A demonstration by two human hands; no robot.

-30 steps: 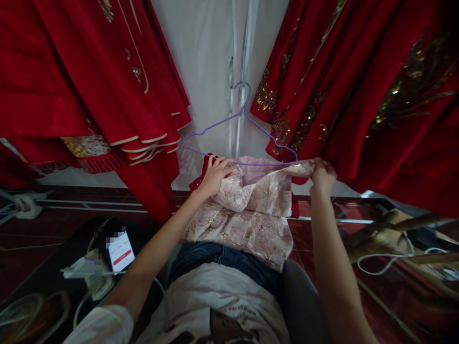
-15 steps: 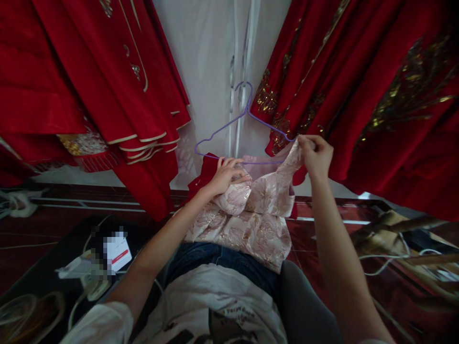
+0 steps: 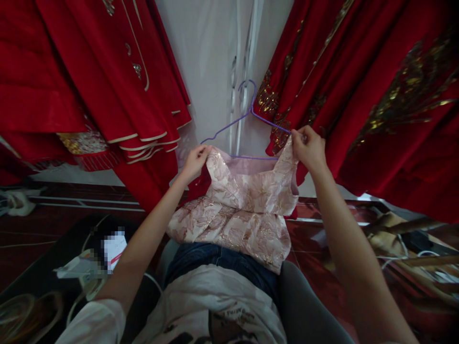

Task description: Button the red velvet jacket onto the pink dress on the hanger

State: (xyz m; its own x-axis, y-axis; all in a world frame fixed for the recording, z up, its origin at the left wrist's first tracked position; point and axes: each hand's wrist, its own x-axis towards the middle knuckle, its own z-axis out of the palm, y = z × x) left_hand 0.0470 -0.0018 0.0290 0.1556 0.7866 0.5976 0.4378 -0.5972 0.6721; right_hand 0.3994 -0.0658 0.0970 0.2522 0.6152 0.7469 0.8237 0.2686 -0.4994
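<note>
A pale pink brocade dress (image 3: pixel 256 191) with shiny gold floral patterning spreads over my lap, its bodice raised in front of me. Inside its neckline is a purple hanger (image 3: pixel 233 125), hook up, with its lower bar across the pink lining. My left hand (image 3: pixel 196 161) pinches the left shoulder strap around the hanger's left end. At the other end, my right hand (image 3: pixel 309 149) grips the right strap between thumb and fingers. Both straps now sit over the hanger's ends, though the fingers partly cover those spots.
Red garments with gold trim hang at the left (image 3: pixel 118 86) and at the right (image 3: pixel 358 105), before a pale wall (image 3: pixel 204 62). A dark table (image 3: pixel 39 258) at lower left bears a white box and cables. Wooden pieces and white cords (image 3: pixel 405 248) lie at lower right.
My left hand has moved left and up from the bodice, drawing the left strap onto the hanger's left end. The bodice is spread wider. My right hand stays on its strap, slightly shifted.
</note>
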